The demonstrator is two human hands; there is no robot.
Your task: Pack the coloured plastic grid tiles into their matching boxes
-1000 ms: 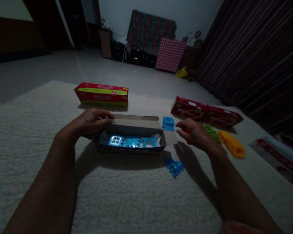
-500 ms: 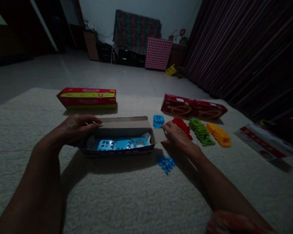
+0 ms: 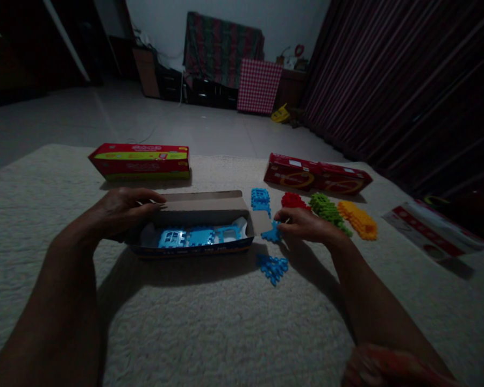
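Observation:
A long dark-blue cardboard box (image 3: pixel 193 252) stands with its lid raised on the carpet, blue plastic building pieces (image 3: pixel 201 236) laid in a row inside. My left hand (image 3: pixel 119 212) grips the box's left end, fingers bent over the back edge and thumb beneath them. Just beyond the right end flap (image 3: pixel 260 223), my right hand (image 3: pixel 304 223) pinches a notched blue building piece (image 3: pixel 271 233); the fingertips partly cover it. Behind the flap lies a stack of blue pieces (image 3: pixel 260 198). A triangular cluster of blue pieces (image 3: pixel 272 267) rests in front.
Right of the box are red (image 3: pixel 295 200), green (image 3: pixel 329 213) and yellow (image 3: pixel 358 219) stacks of pieces. A red-and-yellow carton (image 3: pixel 143 162) stands at back left, dark red cartons (image 3: pixel 317 174) at back right. A white-and-red box (image 3: pixel 433 231) lies far right on the carpet.
My right hand has moved slightly right, away from the end flap, and a blue piece now shows at its fingertips. The left hand stays on the box. The view has shifted slightly.

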